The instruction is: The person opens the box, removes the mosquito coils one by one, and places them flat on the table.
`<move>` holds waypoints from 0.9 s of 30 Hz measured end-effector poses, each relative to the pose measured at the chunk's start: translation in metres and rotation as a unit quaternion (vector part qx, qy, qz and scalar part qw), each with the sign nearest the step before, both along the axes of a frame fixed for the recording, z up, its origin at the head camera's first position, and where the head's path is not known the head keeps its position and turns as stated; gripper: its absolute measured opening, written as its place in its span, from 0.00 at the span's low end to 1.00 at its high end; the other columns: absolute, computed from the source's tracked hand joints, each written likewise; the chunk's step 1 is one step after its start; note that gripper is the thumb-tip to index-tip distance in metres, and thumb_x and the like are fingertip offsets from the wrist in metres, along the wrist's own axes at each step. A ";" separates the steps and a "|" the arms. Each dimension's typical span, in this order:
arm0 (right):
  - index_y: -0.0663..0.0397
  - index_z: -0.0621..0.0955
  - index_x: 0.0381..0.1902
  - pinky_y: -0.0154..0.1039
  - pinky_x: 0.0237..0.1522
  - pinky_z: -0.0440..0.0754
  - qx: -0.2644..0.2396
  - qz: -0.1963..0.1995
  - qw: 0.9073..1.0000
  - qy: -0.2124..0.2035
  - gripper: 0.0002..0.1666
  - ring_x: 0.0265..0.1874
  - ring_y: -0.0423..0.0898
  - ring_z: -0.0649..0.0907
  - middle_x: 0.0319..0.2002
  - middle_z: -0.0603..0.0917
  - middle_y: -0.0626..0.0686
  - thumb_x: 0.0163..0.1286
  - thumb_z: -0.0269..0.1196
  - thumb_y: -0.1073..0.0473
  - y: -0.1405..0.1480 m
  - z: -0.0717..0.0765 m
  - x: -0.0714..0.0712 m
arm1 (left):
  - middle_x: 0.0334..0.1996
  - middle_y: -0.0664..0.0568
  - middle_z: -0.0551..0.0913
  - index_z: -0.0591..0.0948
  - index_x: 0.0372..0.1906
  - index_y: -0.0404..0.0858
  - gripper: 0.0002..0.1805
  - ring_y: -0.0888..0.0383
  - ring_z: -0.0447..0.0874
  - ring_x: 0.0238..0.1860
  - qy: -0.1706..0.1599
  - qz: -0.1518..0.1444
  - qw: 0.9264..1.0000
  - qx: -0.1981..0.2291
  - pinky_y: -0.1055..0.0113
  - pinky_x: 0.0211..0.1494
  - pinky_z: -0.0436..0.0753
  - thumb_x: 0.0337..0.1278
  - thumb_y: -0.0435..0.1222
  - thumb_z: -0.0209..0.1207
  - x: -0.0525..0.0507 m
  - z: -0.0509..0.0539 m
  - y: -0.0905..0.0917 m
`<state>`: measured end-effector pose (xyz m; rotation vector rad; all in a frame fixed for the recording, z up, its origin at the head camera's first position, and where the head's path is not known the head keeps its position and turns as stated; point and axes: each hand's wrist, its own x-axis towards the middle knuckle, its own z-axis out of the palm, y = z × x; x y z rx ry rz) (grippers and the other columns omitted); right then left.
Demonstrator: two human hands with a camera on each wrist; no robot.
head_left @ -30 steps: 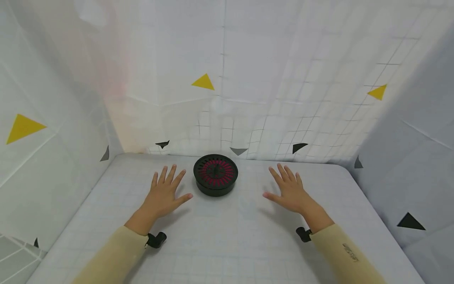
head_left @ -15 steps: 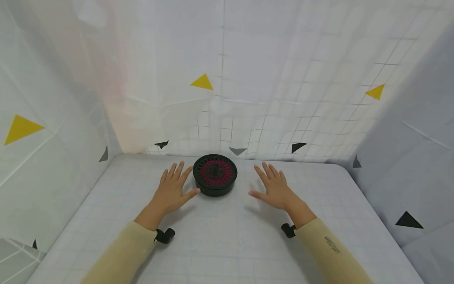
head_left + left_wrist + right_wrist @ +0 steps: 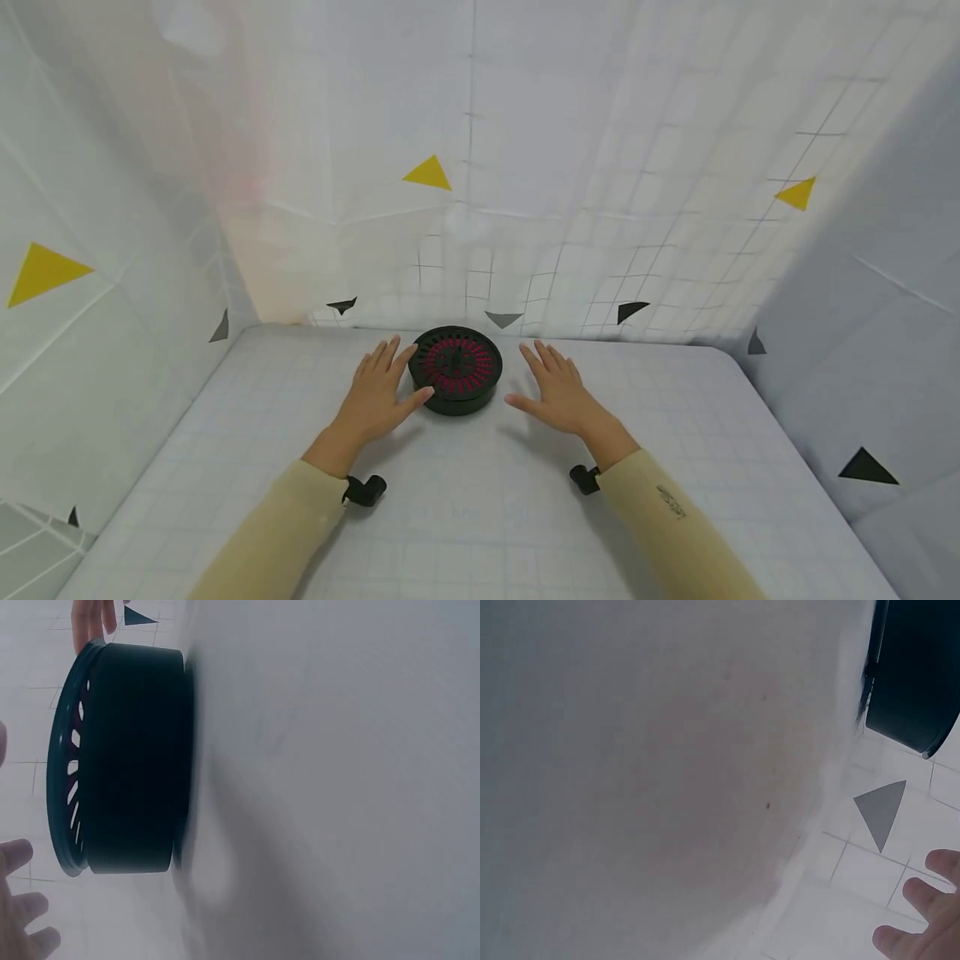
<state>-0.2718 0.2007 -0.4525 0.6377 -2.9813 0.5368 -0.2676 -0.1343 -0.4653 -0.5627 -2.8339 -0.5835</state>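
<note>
A round black container (image 3: 456,369) with a slotted top and magenta slots stands near the back of the table. The left hand (image 3: 375,396), fingers spread, is at its left edge; its thumb and index tip overlap the rim in the head view, and contact cannot be told. To its right the right hand (image 3: 558,392) hovers with spread fingers, a small gap from the container. The left wrist view shows the container (image 3: 131,757) side-on, with left fingers (image 3: 26,907) at lower left. In the right wrist view are part of the container (image 3: 919,675) and right fingertips (image 3: 922,896).
A white table (image 3: 465,517) with a faint grid runs up to a white sheet backdrop (image 3: 360,100) behind. White side sheets stand left and right, bearing yellow and black triangles. Each wrist wears a small black device.
Both hands have moved inward toward the container, the left one rightward and the right one leftward. The container has stayed in place.
</note>
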 end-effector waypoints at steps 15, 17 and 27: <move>0.49 0.48 0.81 0.63 0.73 0.53 -0.046 0.003 0.998 -0.050 0.59 0.77 0.62 0.52 0.79 0.49 0.62 0.67 0.55 0.25 -0.017 -0.003 -0.017 | 0.75 0.40 0.60 0.63 0.76 0.39 0.41 0.42 0.52 0.77 0.029 -0.021 0.996 0.081 0.43 0.76 0.53 0.69 0.61 0.51 -0.013 0.007 0.022; 0.49 0.47 0.82 0.63 0.73 0.54 -0.051 0.002 0.997 -0.062 0.59 0.77 0.61 0.52 0.79 0.49 0.61 0.66 0.54 0.24 -0.019 -0.003 -0.018 | 0.74 0.40 0.62 0.64 0.75 0.38 0.40 0.43 0.53 0.76 0.030 -0.023 0.995 0.088 0.44 0.76 0.54 0.70 0.60 0.52 -0.014 0.008 0.025; 0.49 0.47 0.81 0.60 0.74 0.53 -0.081 0.001 0.991 -0.109 0.63 0.78 0.58 0.52 0.80 0.50 0.56 0.63 0.59 0.24 -0.022 -0.006 -0.024 | 0.71 0.40 0.68 0.69 0.72 0.38 0.35 0.43 0.60 0.74 0.025 -0.018 0.994 0.108 0.47 0.76 0.57 0.70 0.56 0.54 -0.022 0.009 0.039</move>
